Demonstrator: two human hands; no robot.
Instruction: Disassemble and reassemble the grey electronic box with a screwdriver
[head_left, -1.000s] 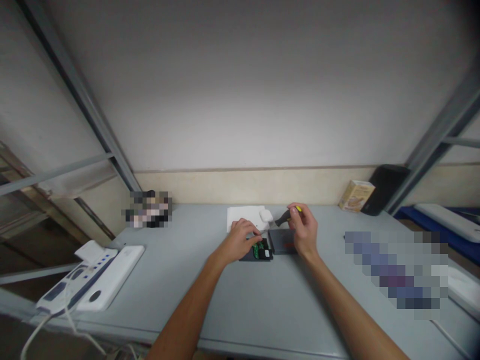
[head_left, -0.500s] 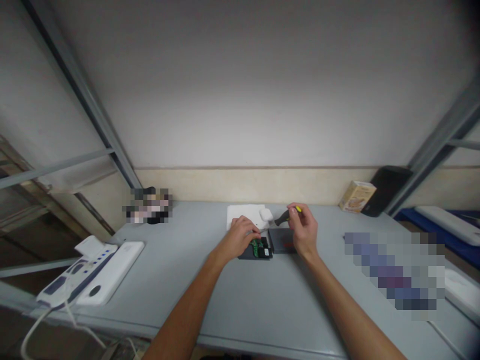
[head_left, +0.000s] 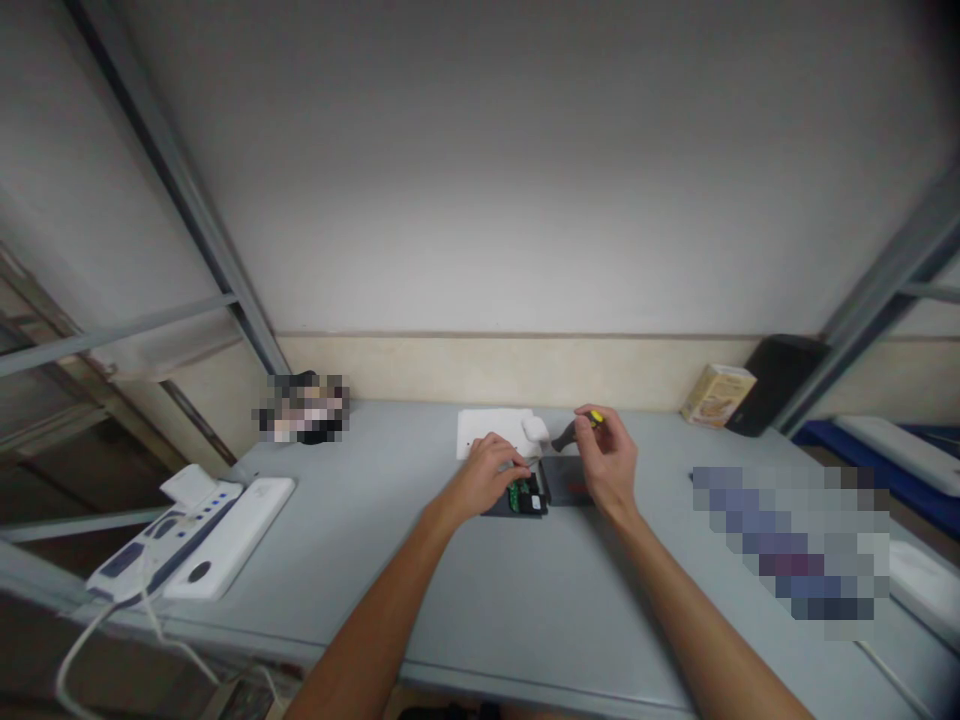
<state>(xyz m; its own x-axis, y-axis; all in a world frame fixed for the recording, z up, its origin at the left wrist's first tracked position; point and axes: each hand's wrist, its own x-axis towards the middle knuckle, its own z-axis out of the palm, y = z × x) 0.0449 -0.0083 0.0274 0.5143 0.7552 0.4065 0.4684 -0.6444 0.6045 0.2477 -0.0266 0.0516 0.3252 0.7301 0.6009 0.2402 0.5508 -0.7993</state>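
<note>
My right hand [head_left: 609, 460] is closed around the yellow and black handle of a screwdriver [head_left: 566, 437], whose shaft slants down to the left. The shaft's tip lies near the fingers of my left hand [head_left: 489, 476], which are bent together over an opened dark case [head_left: 511, 508]. Inside that case a green circuit board [head_left: 514, 494] and black parts show. Whether my left fingers pinch anything is too small to tell. A dark flat cover [head_left: 564, 482] lies just right of the case, partly behind my right hand.
Behind my hands are a white sheet [head_left: 480, 425] and a small white case [head_left: 535, 430]. A power strip [head_left: 161, 540] and a white slab [head_left: 232, 540] lie at the left. A yellow box [head_left: 718, 396] and black object [head_left: 780, 385] stand back right. Blurred items flank the table.
The view has shifted slightly. My left fingers have moved a little to the right over the opened case. My right hand still grips the screwdriver in nearly the same place.
</note>
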